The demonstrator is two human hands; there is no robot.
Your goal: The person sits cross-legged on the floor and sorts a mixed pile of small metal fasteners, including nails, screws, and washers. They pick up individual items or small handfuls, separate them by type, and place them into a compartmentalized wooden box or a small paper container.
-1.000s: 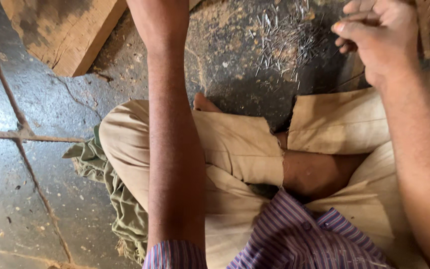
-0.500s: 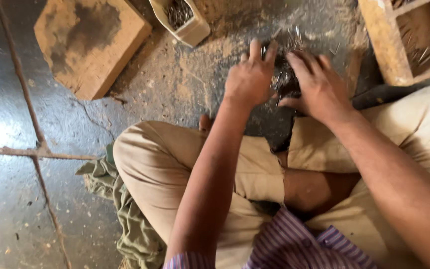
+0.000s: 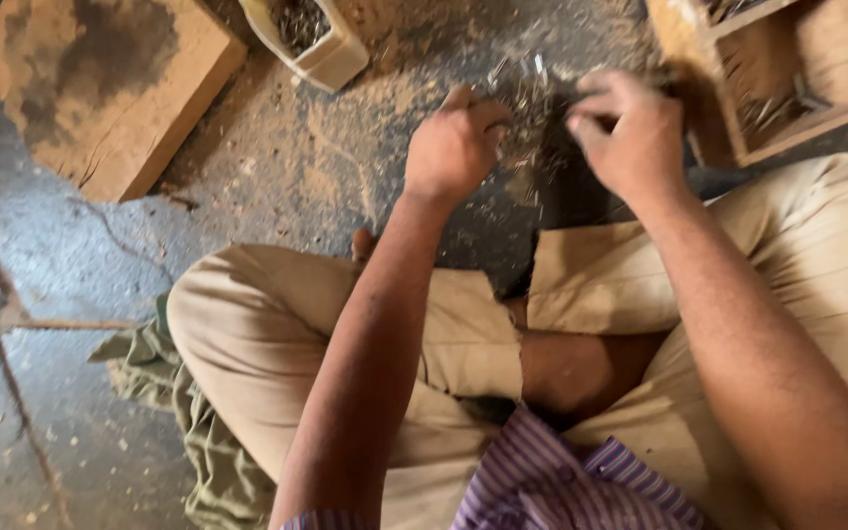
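- Both hands have drawn in since half a second ago: fingers that lay spread over the nails now curl, and the view has slid left
- Left hand point(image 3: 455, 145) is bunched into a loose fist at the edge of the nail pile point(image 3: 527, 98); whether it has nails inside, I cannot tell
- Right hand point(image 3: 630, 132) curls too, fingertips pinched together just right of the pile; its catch is blurred
- Nails lie loose on the dusty floor point(image 3: 277, 167), between the two hands
- They look thin, stiff, light and sharp, best gathered in a bunch by the shanks
- Small nail-filled box point(image 3: 311, 39) sits up left, wooden block point(image 3: 100, 88) further left, wooden tray point(image 3: 777, 79) just right
- Folded knees crowd the near side
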